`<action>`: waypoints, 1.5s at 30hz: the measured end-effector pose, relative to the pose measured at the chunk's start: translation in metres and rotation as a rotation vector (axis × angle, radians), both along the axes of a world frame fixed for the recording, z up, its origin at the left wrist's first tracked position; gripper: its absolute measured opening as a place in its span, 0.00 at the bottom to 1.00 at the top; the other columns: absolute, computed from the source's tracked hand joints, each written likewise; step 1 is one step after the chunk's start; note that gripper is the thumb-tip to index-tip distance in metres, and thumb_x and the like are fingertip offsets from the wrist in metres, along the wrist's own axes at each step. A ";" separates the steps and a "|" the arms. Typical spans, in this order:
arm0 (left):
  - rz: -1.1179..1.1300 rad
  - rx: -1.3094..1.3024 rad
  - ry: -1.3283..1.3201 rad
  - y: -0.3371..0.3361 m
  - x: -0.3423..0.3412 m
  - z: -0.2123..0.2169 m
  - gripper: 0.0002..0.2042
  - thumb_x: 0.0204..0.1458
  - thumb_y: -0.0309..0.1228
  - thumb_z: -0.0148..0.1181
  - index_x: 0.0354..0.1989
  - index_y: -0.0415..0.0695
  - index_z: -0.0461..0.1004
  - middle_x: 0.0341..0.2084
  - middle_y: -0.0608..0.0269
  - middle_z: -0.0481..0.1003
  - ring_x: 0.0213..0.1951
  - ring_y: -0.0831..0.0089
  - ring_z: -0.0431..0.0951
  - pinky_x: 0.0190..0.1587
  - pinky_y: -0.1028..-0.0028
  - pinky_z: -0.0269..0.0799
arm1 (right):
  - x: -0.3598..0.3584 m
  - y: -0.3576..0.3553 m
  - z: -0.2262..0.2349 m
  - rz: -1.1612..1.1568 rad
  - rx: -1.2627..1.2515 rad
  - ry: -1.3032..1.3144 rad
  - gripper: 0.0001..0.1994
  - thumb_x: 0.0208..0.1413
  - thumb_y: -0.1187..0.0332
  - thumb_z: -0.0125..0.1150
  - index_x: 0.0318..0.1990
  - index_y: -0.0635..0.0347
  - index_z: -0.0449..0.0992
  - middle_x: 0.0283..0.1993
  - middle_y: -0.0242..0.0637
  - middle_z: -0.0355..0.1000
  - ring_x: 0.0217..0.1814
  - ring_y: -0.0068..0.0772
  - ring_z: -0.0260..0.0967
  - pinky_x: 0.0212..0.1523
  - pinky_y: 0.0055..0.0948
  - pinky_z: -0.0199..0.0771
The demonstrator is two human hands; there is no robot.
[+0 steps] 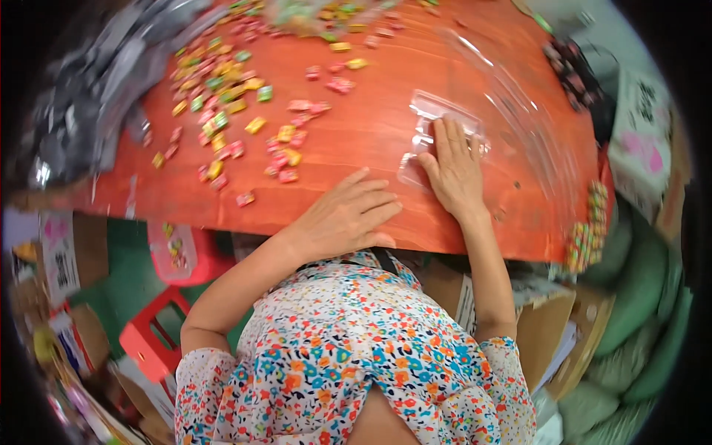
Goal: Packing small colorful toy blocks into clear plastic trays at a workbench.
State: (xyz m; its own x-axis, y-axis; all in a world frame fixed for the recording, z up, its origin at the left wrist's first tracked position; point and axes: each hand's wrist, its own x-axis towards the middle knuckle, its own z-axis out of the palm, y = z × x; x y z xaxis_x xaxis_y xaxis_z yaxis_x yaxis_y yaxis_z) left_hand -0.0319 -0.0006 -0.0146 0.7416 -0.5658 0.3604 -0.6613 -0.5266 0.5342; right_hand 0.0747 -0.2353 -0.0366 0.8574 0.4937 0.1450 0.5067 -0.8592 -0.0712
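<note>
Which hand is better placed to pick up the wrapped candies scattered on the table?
Probably the left hand. It rests free on the red table near its front edge, closest to the wrapped candies just beyond it. The right hand lies flat on the clear plastic tray, farther from them.

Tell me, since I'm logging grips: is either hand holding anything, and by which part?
Neither grips anything. The right hand lies flat on the clear tray, pressing its near part; the left hand rests on the table.
</note>
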 end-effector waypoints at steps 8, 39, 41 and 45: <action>0.433 0.096 -0.089 0.060 -0.054 0.005 0.27 0.49 0.45 0.66 0.53 0.41 0.73 0.54 0.56 0.72 0.60 0.57 0.69 0.67 0.52 0.57 | 0.050 0.047 0.009 0.149 -0.048 -0.074 0.35 0.67 0.44 0.38 0.71 0.60 0.52 0.76 0.44 0.46 0.79 0.44 0.39 0.76 0.49 0.33; 0.885 0.046 -0.272 0.069 -0.042 0.008 0.11 0.48 0.31 0.65 0.40 0.45 0.77 0.38 0.63 0.75 0.38 0.64 0.74 0.45 0.63 0.69 | -0.009 0.105 0.039 0.535 0.451 0.248 0.15 0.54 0.69 0.65 0.50 0.59 0.77 0.50 0.42 0.74 0.52 0.46 0.73 0.51 0.38 0.73; 0.775 -0.050 -0.255 0.055 -0.055 0.003 0.10 0.49 0.28 0.64 0.41 0.42 0.76 0.39 0.63 0.75 0.35 0.63 0.73 0.41 0.64 0.70 | -0.006 0.103 0.043 0.627 0.411 0.383 0.15 0.54 0.74 0.61 0.50 0.58 0.77 0.53 0.41 0.73 0.56 0.45 0.70 0.54 0.39 0.71; 0.718 0.013 -0.195 0.035 -0.057 -0.008 0.13 0.48 0.27 0.64 0.42 0.41 0.75 0.41 0.61 0.74 0.37 0.63 0.73 0.41 0.66 0.71 | -0.011 0.108 0.044 0.702 0.366 0.312 0.15 0.52 0.77 0.61 0.49 0.58 0.77 0.53 0.41 0.73 0.56 0.46 0.69 0.55 0.39 0.70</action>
State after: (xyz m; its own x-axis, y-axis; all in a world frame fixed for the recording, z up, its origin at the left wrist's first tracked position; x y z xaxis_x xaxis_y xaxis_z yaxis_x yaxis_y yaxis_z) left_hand -0.0893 0.0348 -0.0226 0.8539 0.0290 0.5196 -0.2342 -0.8702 0.4335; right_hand 0.0634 -0.1274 0.0073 0.3969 0.8940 0.2077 0.8247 -0.2481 -0.5082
